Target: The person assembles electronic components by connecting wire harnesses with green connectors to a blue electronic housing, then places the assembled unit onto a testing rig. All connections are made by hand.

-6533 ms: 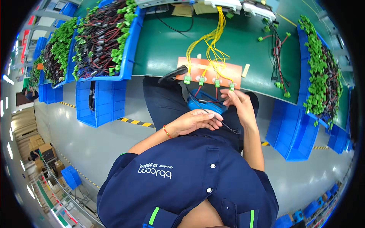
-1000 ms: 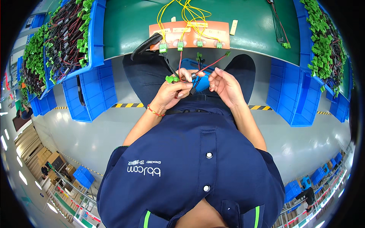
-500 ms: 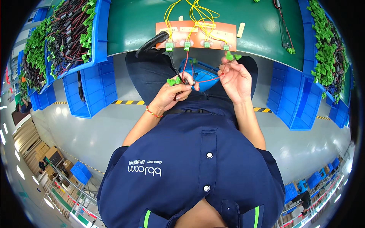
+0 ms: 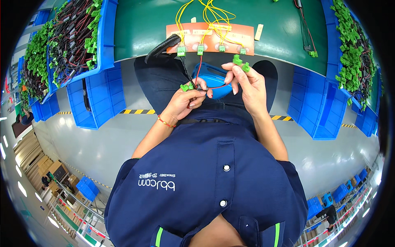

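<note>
My left hand (image 4: 183, 103) is closed on a wire harness (image 4: 202, 87) of red and black wires, with a green connector (image 4: 186, 87) beside its fingers. A red wire runs from there across to my right hand (image 4: 254, 90), whose thumb and fingers are pinched together. Small green connectors (image 4: 240, 62) stick out at those fingertips; the exact grip is partly hidden. Just beyond the hands, an orange plate (image 4: 210, 42) at the bench edge carries several green terminal blocks (image 4: 200, 50). Black and red wires lead from the left blocks to my left hand. Yellow wires (image 4: 212, 16) join the blocks from behind.
Blue bins (image 4: 108, 37) of green-ended harnesses stand left and right of the green bench (image 4: 284, 37). Lower blue bins (image 4: 314, 103) flank my legs. A black tube (image 4: 162, 48) lies over the plate's left edge. A harness (image 4: 306, 31) rests at the right.
My right hand has turned and moved slightly left, its fingers drawing together and the green connectors shifting left with it. My left hand stays almost still.
</note>
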`<act>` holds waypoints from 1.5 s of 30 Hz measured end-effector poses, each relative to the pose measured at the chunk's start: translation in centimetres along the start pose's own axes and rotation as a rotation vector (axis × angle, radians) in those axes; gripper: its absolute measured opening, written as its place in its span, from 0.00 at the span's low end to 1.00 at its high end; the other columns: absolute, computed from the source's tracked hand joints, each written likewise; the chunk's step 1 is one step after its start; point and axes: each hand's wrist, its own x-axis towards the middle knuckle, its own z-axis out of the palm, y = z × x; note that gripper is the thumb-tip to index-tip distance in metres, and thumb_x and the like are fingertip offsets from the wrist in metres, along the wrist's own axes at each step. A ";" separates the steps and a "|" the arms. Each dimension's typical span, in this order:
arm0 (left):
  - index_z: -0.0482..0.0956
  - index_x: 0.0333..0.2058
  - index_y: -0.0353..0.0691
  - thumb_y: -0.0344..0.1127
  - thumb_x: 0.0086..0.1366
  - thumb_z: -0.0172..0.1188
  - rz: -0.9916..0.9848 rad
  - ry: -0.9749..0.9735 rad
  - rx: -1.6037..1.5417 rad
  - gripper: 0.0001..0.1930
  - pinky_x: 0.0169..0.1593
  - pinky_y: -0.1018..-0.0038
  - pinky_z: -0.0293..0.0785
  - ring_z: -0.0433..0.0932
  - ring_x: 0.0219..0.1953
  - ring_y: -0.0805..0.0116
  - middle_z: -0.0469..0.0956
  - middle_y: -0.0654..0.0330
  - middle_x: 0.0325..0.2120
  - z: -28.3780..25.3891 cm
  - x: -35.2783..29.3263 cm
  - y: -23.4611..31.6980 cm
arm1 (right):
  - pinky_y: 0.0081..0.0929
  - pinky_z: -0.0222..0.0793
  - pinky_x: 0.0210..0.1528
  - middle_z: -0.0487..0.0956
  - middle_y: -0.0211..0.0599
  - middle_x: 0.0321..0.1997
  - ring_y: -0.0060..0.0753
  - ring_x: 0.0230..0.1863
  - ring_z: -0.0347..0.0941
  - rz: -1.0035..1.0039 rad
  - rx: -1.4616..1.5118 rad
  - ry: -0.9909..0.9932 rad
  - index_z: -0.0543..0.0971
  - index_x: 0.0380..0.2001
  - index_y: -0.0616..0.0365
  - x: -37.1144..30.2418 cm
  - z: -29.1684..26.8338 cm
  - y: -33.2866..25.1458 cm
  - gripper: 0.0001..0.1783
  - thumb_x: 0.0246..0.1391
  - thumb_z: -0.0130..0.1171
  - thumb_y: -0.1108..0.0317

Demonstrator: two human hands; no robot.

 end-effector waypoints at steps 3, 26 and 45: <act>0.72 0.47 0.40 0.25 0.67 0.50 -0.015 0.046 0.119 0.11 0.20 0.86 0.52 0.56 0.16 0.85 0.79 0.55 0.36 0.3 -0.3 0.0 | 0.13 0.60 0.23 0.76 0.27 0.23 0.11 0.19 0.63 0.053 -0.028 0.021 0.81 0.44 0.65 0.5 1.4 0.0 0.15 0.68 0.52 0.64; 0.82 0.48 0.42 0.44 0.72 0.53 0.095 0.075 1.020 0.16 0.33 0.75 0.71 0.72 0.26 0.75 0.74 0.63 0.24 -0.5 -1.1 -1.4 | 0.12 0.54 0.23 0.71 0.25 0.16 0.10 0.13 0.52 0.162 0.265 0.046 0.81 0.42 0.69 2.5 2.3 0.6 0.19 0.66 0.50 0.61; 0.82 0.45 0.35 0.34 0.71 0.54 0.359 0.020 1.298 0.12 0.40 0.70 0.74 0.75 0.32 0.66 0.77 0.56 0.33 2.5 0.1 -0.1 | 0.20 0.72 0.38 0.78 0.36 0.34 0.22 0.33 0.77 -0.041 -0.235 0.098 0.77 0.52 0.67 -0.9 -1.0 0.0 0.17 0.68 0.49 0.66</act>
